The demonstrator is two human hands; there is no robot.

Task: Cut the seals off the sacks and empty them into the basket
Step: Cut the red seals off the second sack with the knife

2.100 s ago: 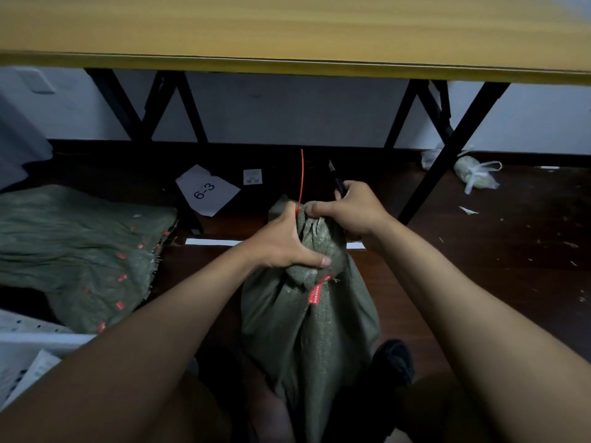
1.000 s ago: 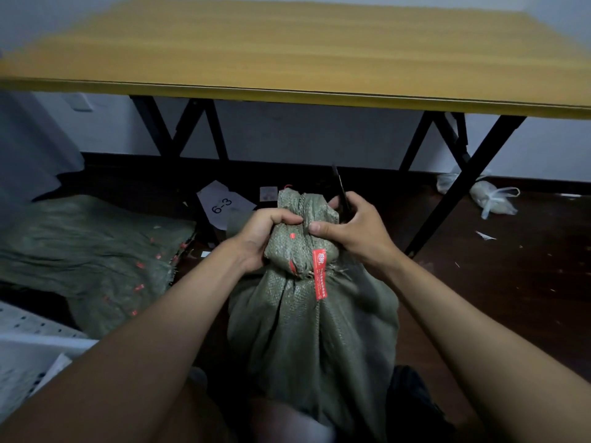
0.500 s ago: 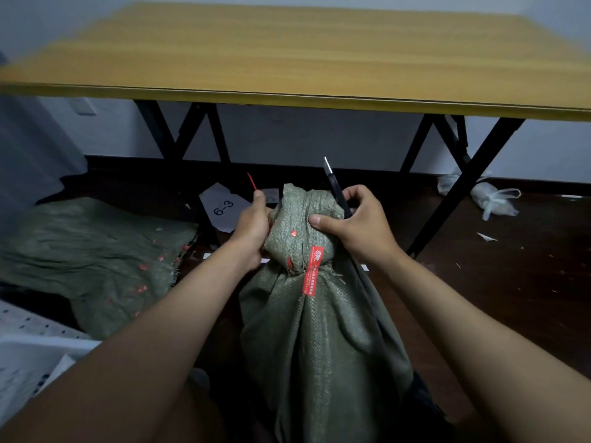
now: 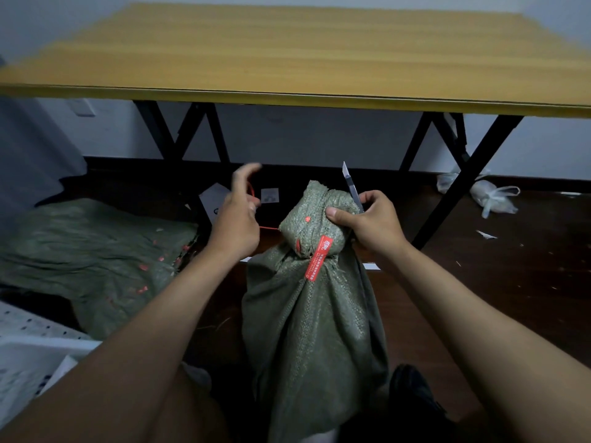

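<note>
Green sack (image 4: 313, 321) stands upright at centre frame, neck bunched and tied, red seal tag (image 4: 319, 258) hanging on the near side of the knot. Seal not off yet.

Right hand (image 4: 372, 223) clenched on the sack's gathered top, thumb pressed into the weave; same hand also holds the knife (image 4: 351, 186), blade pointing up and away behind the neck. Left hand (image 4: 238, 220) is off the sack, just left of it. A thin red strap (image 4: 256, 199) runs from the sack to that hand; the fingers are motion-blurred, so I cannot tell whether it pinches the strap or has let go.

My read on the step: getting the tie off the neck.
- keep the strap taut, pulled left, so the blade meets tension, not slack cloth
- cut away from the body and from the left wrist; blade tip is close to the right-hand fingers
- slice the tie only, not the weave, or contents spill before the basket

Edges and room:
- table (image 4: 287, 100) edge overhangs across the upper frame, black legs either side; little headroom to lift the sack
- white basket (image 4: 28, 353) at lower left, near the left forearm; tipping that way looks like the short path
- flat empty sacks (image 4: 96, 251) at mid left, beyond the basket
- floor at right is mostly open, a white plastic bag (image 4: 489, 196) at the far right leg
</note>
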